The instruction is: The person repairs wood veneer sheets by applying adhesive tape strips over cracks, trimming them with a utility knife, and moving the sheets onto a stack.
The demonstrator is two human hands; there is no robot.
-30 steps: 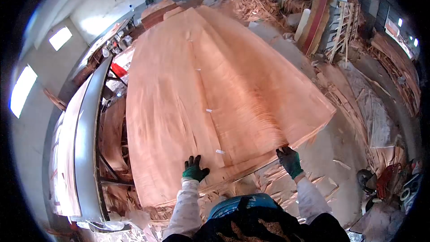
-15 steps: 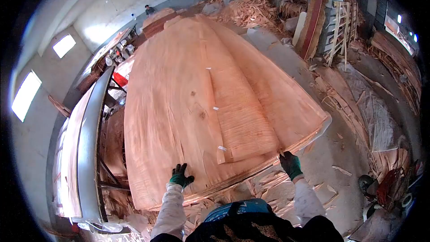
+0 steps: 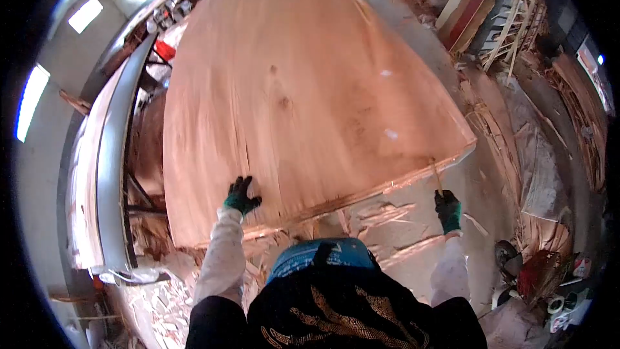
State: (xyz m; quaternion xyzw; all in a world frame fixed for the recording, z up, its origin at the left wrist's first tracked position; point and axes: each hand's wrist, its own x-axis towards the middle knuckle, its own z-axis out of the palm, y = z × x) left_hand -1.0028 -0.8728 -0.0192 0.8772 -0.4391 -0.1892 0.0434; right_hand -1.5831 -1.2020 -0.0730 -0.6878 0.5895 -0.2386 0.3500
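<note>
My left hand (image 3: pixel 243 196), in a dark green glove, lies with fingers spread on the near part of a large, orange-brown wood veneer sheet (image 3: pixel 258 129). My right hand (image 3: pixel 448 212), gloved the same way, is closed around a thin wooden strip (image 3: pixel 437 176) just off the stack's near right edge. The strip's far end reaches that edge; whether it is joined to the sheet, I cannot tell. Two pale marks show on the sheet's right part, which is blurred. Beneath the top sheet, layered edges run along the near side.
A long table with a grey edge (image 3: pixel 113 161) stands to the left. Veneer scraps (image 3: pixel 387 216) litter the floor near me. To the right are a wooden rack (image 3: pixel 513 29), plastic sheeting (image 3: pixel 542 181) and a red object (image 3: pixel 539 274) beside wheels.
My right hand has moved right, off the stack's edge, with the strip. The overlapping narrow veneer piece and its row of white tags no longer show as before. The view has tilted down.
</note>
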